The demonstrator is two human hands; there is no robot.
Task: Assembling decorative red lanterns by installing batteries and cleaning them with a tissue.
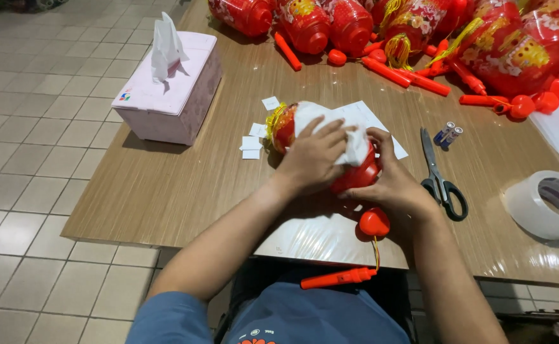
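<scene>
Red lantern (356, 175) clasped between left hand (311, 159) and right hand (391, 185), tissue (356, 143) seemingly pressed on top

Premises appear to be a small craft or assembly work area, home or shop not determinable. Evidence: a wood-grain table (164, 185) on a pale tiled floor (31, 127), many red plastic lanterns (419, 25) heaped at upper right, with scissors (442, 181), a tape roll (547, 204), two batteries (448, 135) and a pink tissue box (171, 89) at upper left.

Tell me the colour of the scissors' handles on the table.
Black, seen in the head view: the scissors lie just right of the right hand.
</scene>
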